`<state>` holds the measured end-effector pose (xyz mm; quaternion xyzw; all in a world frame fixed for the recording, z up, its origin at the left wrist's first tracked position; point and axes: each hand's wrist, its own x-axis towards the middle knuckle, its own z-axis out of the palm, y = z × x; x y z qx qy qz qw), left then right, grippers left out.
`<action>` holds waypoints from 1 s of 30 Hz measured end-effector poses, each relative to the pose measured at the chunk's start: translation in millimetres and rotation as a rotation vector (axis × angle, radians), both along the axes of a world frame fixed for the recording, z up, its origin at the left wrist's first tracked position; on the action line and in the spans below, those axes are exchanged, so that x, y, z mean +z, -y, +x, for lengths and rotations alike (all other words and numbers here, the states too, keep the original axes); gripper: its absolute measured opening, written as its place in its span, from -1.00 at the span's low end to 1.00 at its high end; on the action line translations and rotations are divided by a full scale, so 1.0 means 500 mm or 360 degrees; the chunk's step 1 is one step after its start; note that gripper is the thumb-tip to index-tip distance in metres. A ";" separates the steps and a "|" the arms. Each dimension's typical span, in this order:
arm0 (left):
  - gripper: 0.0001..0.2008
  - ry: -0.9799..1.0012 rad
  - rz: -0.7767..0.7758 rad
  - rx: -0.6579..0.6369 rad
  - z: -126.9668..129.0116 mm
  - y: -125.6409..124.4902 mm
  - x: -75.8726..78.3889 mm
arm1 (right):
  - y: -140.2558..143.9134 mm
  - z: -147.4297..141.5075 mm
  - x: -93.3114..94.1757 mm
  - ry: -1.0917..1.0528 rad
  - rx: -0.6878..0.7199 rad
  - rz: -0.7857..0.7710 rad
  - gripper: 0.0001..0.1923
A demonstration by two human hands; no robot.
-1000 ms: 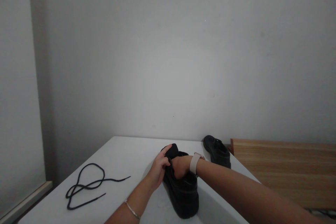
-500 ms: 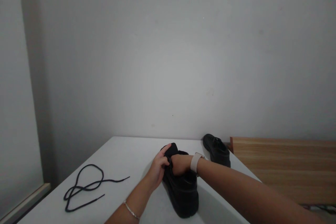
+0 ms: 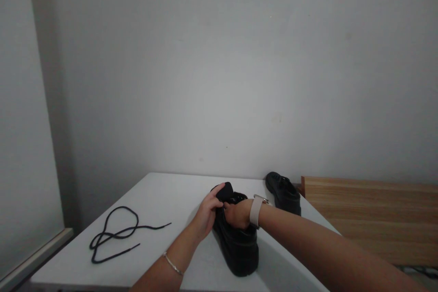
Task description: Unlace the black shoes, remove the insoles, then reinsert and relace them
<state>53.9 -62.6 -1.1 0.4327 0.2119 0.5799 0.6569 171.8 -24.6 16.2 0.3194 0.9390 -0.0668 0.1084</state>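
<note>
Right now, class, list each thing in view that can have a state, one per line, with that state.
Near shoe: upright on the white table, both hands on it.
Far shoe: untouched at the table's back edge.
Loose lace: lying tangled, untouched.
Left hand: grip on the shoe's tongue.
Right hand: fingers at the shoe's opening.

Black shoe (image 3: 237,246), black lace (image 3: 114,235), white table (image 3: 164,200).

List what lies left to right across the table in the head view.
Loose black shoelace → left hand → chunky black shoe gripped by both hands → second black shoe → wooden surface.
</note>
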 end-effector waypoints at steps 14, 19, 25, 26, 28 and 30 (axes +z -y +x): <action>-0.42 -0.0358 0.0197 0.0010 -0.055 -0.057 0.029 | 0.057 0.089 0.074 -0.1499 -0.0615 0.0169 -0.35; -0.41 -0.0253 0.0327 -0.0010 -0.065 -0.048 0.013 | 0.040 0.067 -0.018 -0.1871 -0.0548 -0.0169 -0.40; -0.78 -0.0584 0.0679 0.0233 -0.049 -0.046 -0.004 | 0.064 0.026 -0.050 -0.2322 -0.0584 -0.0131 -0.78; -0.72 -0.0647 0.0713 0.0309 -0.045 -0.047 -0.005 | 0.065 0.022 -0.051 -0.2327 -0.0606 -0.0096 -0.75; -0.69 -0.0736 0.0760 0.0444 -0.038 -0.051 -0.007 | 0.060 0.017 -0.056 -0.2311 -0.0646 -0.0011 -0.67; -0.71 -0.0766 0.0763 0.0504 -0.035 -0.053 -0.008 | 0.051 0.013 -0.063 -0.2266 -0.0660 0.0054 -0.62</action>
